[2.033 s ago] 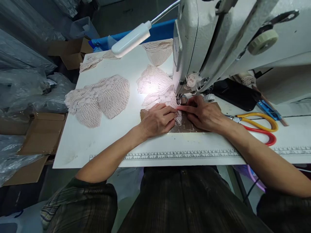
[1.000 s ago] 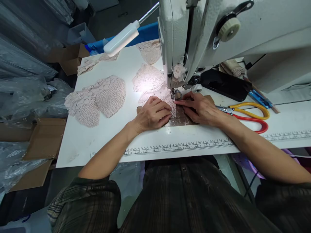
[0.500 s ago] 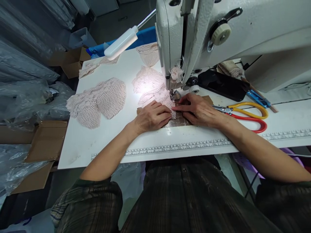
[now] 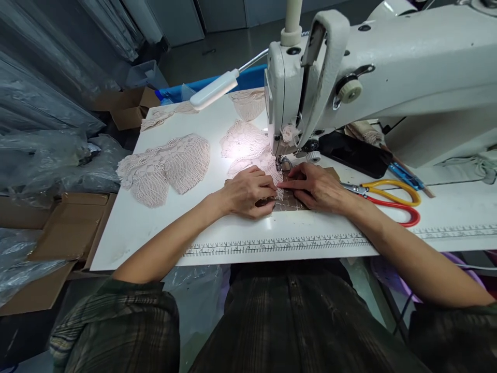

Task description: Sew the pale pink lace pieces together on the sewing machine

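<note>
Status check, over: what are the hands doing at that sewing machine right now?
Left hand and right hand flat on lace piece, pressing it at presser foot. Scissors lie to the right, clear of the hands.

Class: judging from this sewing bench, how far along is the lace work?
Done, apparently: lace pieces lie beyond the needle. In hand: left hand and right hand press a lace piece flat at the presser foot. Left: seemingly the lace stack beside them.
</note>
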A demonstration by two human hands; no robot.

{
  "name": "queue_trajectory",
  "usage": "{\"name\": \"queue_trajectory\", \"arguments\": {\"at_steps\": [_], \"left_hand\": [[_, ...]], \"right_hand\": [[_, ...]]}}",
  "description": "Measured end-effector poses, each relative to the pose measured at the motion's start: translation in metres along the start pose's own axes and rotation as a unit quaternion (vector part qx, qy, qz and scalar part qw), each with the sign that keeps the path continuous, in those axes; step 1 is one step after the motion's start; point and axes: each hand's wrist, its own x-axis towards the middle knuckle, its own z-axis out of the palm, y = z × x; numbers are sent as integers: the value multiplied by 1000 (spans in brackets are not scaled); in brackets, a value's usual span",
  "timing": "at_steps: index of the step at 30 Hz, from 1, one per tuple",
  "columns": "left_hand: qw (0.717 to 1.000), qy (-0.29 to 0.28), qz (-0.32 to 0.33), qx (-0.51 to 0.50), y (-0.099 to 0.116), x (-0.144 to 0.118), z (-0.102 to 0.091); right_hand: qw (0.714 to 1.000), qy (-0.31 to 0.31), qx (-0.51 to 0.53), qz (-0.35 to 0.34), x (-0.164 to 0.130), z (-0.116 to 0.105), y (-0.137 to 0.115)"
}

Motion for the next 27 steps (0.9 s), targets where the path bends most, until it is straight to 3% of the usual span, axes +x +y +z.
{"name": "queue_trajectory", "arguments": {"at_steps": [10,19,27], "left_hand": [[999,-6,-33,-13,-1,1,1],[996,-32,-64,44,3,-1,4],[995,-11,-53,88,2,-2,8]], "right_hand": [[999,-10,-20,25,1,0,-4],[995,-33,-71,66,7,1,-11],[992,-44,-92,74,9,0,-11]]}}
